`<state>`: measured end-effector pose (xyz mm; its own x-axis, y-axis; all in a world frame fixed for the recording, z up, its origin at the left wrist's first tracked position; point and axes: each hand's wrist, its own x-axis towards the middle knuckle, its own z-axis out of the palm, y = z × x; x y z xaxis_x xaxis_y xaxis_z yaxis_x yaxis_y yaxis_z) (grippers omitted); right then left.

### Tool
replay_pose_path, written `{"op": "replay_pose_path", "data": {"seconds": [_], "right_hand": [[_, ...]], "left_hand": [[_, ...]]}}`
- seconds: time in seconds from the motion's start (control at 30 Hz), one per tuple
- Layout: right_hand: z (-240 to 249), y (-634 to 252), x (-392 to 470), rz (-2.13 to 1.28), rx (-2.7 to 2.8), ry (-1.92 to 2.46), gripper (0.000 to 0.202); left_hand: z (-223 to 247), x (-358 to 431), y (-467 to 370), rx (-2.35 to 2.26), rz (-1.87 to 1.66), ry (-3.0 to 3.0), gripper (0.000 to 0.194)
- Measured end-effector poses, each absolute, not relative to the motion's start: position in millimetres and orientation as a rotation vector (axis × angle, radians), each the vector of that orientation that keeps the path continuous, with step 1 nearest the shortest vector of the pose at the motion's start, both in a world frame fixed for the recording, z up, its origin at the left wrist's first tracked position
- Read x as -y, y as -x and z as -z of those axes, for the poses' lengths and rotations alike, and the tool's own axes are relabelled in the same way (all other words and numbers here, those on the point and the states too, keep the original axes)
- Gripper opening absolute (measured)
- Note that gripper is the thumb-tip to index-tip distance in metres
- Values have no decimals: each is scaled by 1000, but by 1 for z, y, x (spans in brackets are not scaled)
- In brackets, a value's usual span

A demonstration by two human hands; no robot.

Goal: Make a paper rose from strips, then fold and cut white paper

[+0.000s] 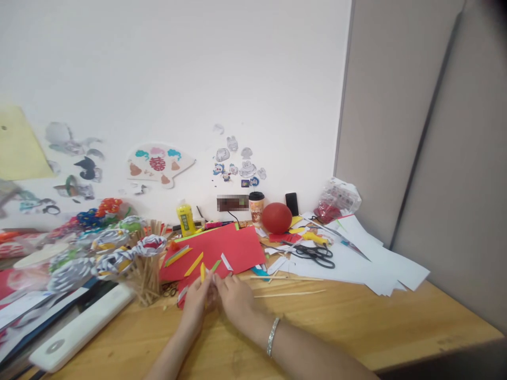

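My left hand (197,296) and my right hand (234,295) meet above the front edge of the red paper (241,248). The fingers of both are pressed together around something small. A yellow strip (203,272) stands up from my left fingertips. What my right fingers pinch is too small to make out. On the red paper, just beyond my hands, lie more folded strips: a yellow one (194,264), a green one (216,265) and a white one (226,262).
Left of my hands stand thin sticks (147,274) beside striped paper flowers (114,261) and a long white bar (85,324). Black scissors (317,254), a red balloon (277,218), a cup (256,208) and white paper sheets (356,264) lie or stand farther right.
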<state>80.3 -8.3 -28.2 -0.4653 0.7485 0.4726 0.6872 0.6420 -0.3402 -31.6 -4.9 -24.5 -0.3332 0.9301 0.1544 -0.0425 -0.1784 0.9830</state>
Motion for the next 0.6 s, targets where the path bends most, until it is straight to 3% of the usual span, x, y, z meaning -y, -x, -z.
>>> {"op": "replay_pose_path", "data": {"seconds": [0.33, 0.43, 0.6], "right_hand": [[-9, -151, -49, -156, 1869, 1679, 36], [-8, -162, -74, -293, 1920, 1663, 27], [-9, -169, -101, -419, 1981, 1589, 28]], "left_hand": [[19, -2, 32, -1301, -1305, -1420, 43], [16, -12, 22, -1289, -1191, -1548, 39], [19, -31, 2, -1293, -1072, -1698, 35]]}}
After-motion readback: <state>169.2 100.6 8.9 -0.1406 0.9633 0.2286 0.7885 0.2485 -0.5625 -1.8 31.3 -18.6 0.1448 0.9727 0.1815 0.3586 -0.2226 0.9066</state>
